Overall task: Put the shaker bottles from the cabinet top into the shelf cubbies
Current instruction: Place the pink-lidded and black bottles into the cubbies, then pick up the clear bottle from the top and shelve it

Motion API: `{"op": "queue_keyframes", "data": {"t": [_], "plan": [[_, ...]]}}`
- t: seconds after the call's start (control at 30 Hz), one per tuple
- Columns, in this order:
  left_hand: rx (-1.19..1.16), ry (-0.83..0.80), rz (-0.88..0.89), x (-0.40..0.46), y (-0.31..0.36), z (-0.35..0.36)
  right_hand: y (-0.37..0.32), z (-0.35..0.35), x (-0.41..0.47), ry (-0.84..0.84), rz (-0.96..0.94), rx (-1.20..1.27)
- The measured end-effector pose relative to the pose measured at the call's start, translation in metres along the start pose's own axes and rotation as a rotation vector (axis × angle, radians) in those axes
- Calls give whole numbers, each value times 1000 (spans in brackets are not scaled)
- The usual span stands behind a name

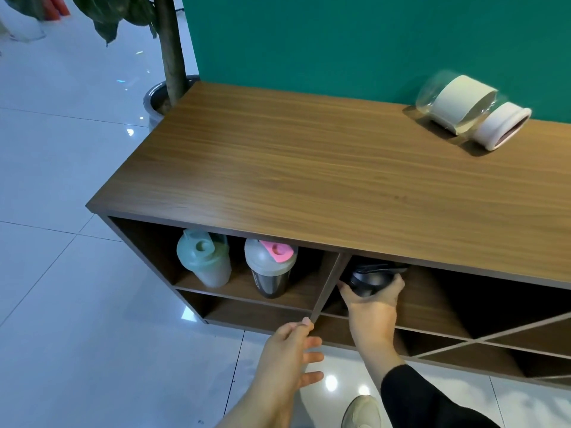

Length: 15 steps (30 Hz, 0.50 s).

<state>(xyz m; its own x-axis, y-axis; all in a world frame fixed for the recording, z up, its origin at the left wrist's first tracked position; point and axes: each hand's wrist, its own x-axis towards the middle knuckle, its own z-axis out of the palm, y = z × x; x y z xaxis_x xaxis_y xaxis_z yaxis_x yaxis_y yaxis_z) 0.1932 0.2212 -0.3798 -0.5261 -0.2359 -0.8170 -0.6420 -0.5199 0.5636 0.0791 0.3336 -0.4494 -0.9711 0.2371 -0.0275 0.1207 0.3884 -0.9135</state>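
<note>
My right hand [372, 307] reaches into the middle upper cubby and grips a black shaker bottle [369, 278] by its body, just right of the divider. In the left upper cubby stand a pale green shaker bottle [202, 261] and a dark shaker bottle with a grey lid and pink cap [270, 270], both upright. A clear shaker bottle with a white label and white lid [469, 108] lies on its side on the wooden cabinet top [309, 168], far right by the wall. My left hand [290, 356] hovers in front of the divider with spread fingers, holding nothing.
A potted tree [171, 57] stands at the cabinet's left end. The green wall [355, 41] backs the cabinet. Diagonal cubbies [482, 338] fill the lower right. Glossy white floor tiles [61, 273] lie left; my shoe [361, 412] is below.
</note>
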Motion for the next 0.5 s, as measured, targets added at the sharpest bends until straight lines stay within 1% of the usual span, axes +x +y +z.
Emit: {"op": "queue_keyframes", "data": {"t": [0.17,0.3,0.4,0.5], "plan": [[3,8,24,-3,5,2,8,3,-1,19,-58,-6],[-3,22,59,-6,5,2,19,3,-2,-9,4,-25],[6,29,69,-8,4,0,23,-3,-17,-44,104,-113],[27,45,95,-10,4,-1,13,-16,-49,-84,316,-140]]}}
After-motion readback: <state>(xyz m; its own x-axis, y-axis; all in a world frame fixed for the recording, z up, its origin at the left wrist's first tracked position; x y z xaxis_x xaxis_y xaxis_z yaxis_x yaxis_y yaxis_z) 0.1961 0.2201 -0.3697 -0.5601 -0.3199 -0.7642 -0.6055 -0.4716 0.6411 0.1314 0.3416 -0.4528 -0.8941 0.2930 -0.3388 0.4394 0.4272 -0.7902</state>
